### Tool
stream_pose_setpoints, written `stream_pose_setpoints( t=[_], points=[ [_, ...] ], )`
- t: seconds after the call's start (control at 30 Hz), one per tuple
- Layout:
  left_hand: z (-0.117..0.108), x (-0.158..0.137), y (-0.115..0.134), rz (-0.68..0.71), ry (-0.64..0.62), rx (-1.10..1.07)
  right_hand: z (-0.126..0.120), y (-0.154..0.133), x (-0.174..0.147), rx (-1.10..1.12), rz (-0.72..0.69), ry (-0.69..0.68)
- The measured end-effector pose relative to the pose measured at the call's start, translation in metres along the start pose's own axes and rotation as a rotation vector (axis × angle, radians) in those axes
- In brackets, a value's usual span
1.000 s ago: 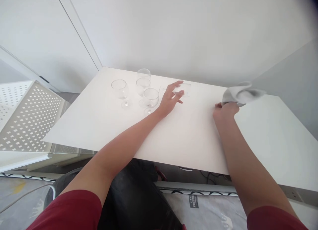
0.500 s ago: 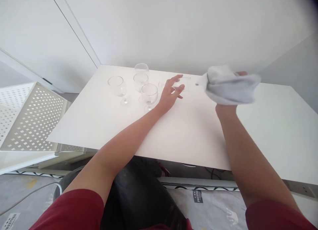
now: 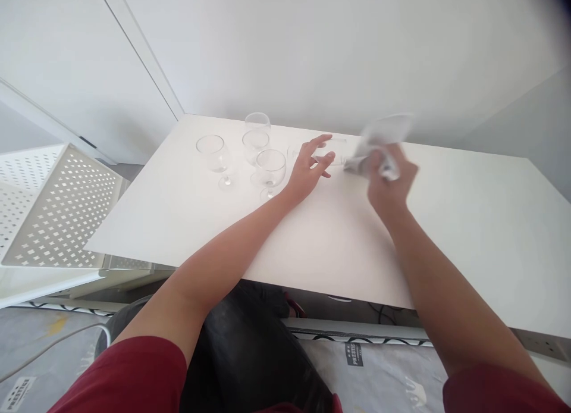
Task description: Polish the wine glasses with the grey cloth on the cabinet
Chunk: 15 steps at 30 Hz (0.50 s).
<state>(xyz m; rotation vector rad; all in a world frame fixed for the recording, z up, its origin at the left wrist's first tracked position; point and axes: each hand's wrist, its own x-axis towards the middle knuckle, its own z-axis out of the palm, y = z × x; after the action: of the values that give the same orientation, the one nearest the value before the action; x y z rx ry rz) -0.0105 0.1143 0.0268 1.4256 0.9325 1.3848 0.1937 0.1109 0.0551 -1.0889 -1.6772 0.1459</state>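
My left hand (image 3: 311,165) grips a clear glass (image 3: 338,153) that lies on its side on the white table, fingers and thumb curled about its middle. The hand covers part of this glass, and its pale outline is hard to make out. Bunched in my right hand (image 3: 392,178) is a white cloth (image 3: 372,142), blurred by motion, close to the right end of the lying glass. Several clear stemmed glasses stand upright left of my left hand, among them a front one (image 3: 270,168) and a leftmost one (image 3: 211,154).
The white table (image 3: 468,240) runs along a white wall (image 3: 312,56). To the left stands a white perforated panel (image 3: 62,216). Below the near table edge are a grey printed cover (image 3: 379,371) and a white cable (image 3: 57,341).
My right hand has swung left and turned, bringing the cloth from the right toward the lying glass. My left hand keeps its place on the glass. The view has shifted slightly.
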Motion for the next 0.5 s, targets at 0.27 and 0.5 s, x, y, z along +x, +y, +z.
stream_pose_setpoints(
  t=[0.27, 0.5],
  points=[
    [-0.001, -0.007, 0.013, -0.011, -0.109, -0.082, 0.021, -0.02, -0.015, 0.338, -0.04, -0.611],
    [-0.002, -0.009, 0.017, 0.005, -0.089, 0.026, 0.023, -0.03, -0.019, 0.32, -0.035, -0.586]
  ],
)
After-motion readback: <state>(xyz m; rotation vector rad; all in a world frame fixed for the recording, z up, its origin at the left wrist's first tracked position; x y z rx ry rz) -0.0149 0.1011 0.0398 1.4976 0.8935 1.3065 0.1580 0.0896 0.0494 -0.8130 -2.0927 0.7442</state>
